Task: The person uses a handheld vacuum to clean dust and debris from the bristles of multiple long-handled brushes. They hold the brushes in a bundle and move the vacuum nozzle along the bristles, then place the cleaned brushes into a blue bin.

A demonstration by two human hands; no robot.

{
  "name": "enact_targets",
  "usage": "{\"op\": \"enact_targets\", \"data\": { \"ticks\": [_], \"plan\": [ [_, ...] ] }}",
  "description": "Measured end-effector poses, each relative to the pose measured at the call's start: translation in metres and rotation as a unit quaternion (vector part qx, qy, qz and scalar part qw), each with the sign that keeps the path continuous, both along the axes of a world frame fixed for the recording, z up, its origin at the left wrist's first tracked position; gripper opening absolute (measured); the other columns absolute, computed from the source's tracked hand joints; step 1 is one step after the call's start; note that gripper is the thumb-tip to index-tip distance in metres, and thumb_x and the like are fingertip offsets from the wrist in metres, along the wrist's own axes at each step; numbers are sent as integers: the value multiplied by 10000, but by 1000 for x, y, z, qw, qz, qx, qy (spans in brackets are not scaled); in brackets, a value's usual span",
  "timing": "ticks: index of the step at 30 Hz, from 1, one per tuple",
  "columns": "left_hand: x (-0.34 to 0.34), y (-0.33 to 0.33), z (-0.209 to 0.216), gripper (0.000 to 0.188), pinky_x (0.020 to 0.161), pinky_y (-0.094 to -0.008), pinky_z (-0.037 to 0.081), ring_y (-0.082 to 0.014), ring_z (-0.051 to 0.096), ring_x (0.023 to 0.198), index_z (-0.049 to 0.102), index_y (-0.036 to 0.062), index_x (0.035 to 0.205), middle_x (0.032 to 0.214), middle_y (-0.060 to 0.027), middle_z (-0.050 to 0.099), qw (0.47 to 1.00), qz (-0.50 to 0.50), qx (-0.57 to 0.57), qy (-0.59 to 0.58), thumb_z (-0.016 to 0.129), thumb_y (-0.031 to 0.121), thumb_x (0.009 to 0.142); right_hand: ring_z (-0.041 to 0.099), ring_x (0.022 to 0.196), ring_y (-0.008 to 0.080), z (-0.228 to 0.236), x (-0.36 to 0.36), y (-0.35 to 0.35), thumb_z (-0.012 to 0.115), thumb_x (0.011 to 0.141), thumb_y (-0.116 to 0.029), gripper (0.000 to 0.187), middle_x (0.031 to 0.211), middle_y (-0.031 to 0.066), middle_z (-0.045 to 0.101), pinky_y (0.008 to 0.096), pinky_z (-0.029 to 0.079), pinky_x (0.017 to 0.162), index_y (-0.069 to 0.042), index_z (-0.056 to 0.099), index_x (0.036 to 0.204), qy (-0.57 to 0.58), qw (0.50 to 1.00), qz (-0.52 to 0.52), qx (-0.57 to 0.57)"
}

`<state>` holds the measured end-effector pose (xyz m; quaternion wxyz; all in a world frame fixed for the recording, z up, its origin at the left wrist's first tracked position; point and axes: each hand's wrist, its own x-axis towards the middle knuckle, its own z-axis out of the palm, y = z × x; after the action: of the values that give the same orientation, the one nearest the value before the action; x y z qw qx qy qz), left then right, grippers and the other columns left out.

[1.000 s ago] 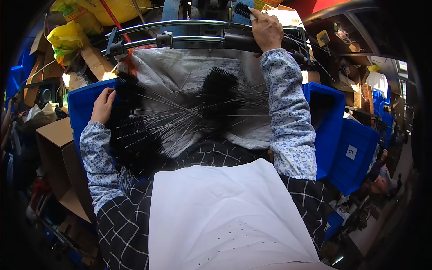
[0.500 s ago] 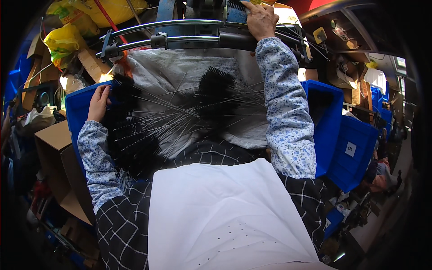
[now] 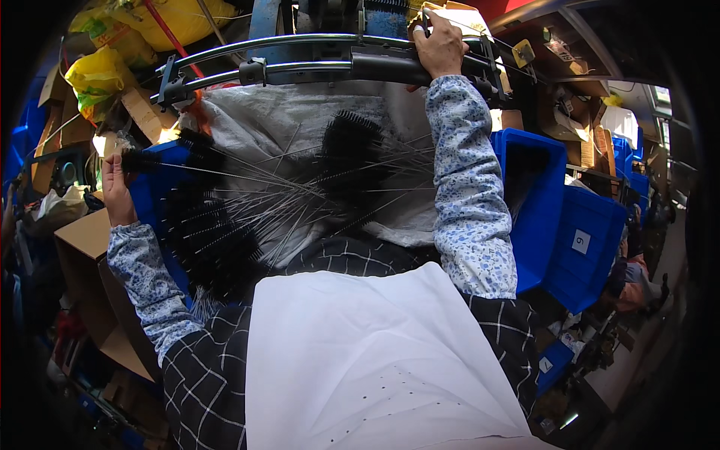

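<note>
My left hand [image 3: 118,193] is at the far left, its fingers pinched on the black bristled end of a wire-handled brush [image 3: 140,160]. That brush's thin metal stem reaches right across the other stems. Beside it lies a heap of similar black brushes [image 3: 214,225], with another black-bristled bunch [image 3: 351,146] in the middle, both on a whitish sheet [image 3: 259,105]. My right hand [image 3: 441,46] is up at the machine, at the right end of its metal rails [image 3: 307,67]. Its fingers are curled beside a small dark part; what they grip is hidden.
A blue bin [image 3: 544,176] stands right of my right sleeve, with another blue bin [image 3: 589,240] beyond it. At left are a blue bin [image 3: 146,196] under the brushes and an open cardboard box [image 3: 82,240]. Yellow bags [image 3: 97,79] lie at the back left.
My left hand has moved left and outward, drawing one brush away from the heap. My right hand has shifted slightly down and right at the machine. The view has turned a little.
</note>
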<state>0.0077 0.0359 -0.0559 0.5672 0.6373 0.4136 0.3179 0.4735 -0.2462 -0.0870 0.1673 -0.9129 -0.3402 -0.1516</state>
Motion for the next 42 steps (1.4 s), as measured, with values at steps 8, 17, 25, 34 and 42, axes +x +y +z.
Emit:
{"op": "enact_targets", "data": {
  "ticks": [8, 17, 25, 34, 42],
  "plan": [
    [-28, 23, 61, 215, 747, -226, 412, -123, 516, 851, 495, 38, 1022, 938, -50, 534, 974, 151, 153, -74, 427, 192, 890, 516, 929, 316, 5, -26, 31, 547, 711, -146, 371, 983, 171, 549, 380, 400, 827, 2, 522, 1051, 17, 992, 56, 108],
    [-92, 40, 88, 228, 828, -294, 405, -185, 507, 932, 475, 12, 1048, 1006, -99, 519, 958, 160, 193, -139, 408, 160, 888, 516, 936, 297, 13, -51, 52, 542, 728, -160, 357, 996, 146, 547, 436, 392, 793, -17, 525, 1055, 43, 997, 23, 62],
    [-49, 11, 85, 235, 855, -293, 403, -196, 504, 959, 473, 9, 1055, 1021, -102, 519, 967, 146, 128, -164, 423, 162, 884, 540, 869, 251, 25, -75, 85, 465, 771, -173, 345, 969, 92, 555, 459, 399, 727, -47, 510, 1090, 49, 998, -2, 25],
    [18, -29, 77, 212, 682, -203, 404, -85, 493, 773, 488, 29, 1006, 860, -22, 516, 978, 67, 163, -114, 421, 198, 897, 536, 867, 247, 24, -71, 75, 482, 775, -193, 364, 982, 80, 549, 463, 392, 719, -63, 494, 1115, 48, 999, -2, 6],
    [35, -44, 78, 190, 670, -218, 452, -105, 540, 787, 487, 15, 984, 871, -56, 550, 984, 47, 99, -143, 437, 170, 887, 541, 935, 265, 3, 10, 9, 520, 781, -281, 366, 1007, 115, 572, 367, 426, 791, -103, 537, 1100, 87, 992, 85, 26]
  ]
}}
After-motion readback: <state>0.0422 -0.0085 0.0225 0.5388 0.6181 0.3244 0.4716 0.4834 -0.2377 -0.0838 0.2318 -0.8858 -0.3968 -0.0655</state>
